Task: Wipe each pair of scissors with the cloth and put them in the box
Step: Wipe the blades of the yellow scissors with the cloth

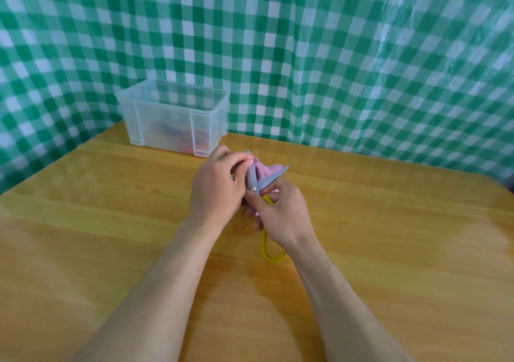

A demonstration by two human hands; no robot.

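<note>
Over the middle of the table (pixel 375 250), somewhat nearer its far edge, wiping the scissors (pixel 257 185) with the pink cloth (pixel 264 170). With the left hand (pixel 215 188), pinching the cloth round one blade, thumb and fingertips pressed together near its tip; with the right hand (pixel 281 218), gripping the yellow handles just behind the pivot, fingers curled close together. Blades spread in a V, one pointing to the far edge, the other to the far right; long axis running from near edge to far edge, handle loop toward the near edge. Looks like the wiping step, not yet finished. Next probably calls for wiping the second blade, closing the pair, then carrying it to the clear box (pixel 167 111) at the far left corner, with coloured shapes (pixel 192 139) dimly visible through its wall.
</note>
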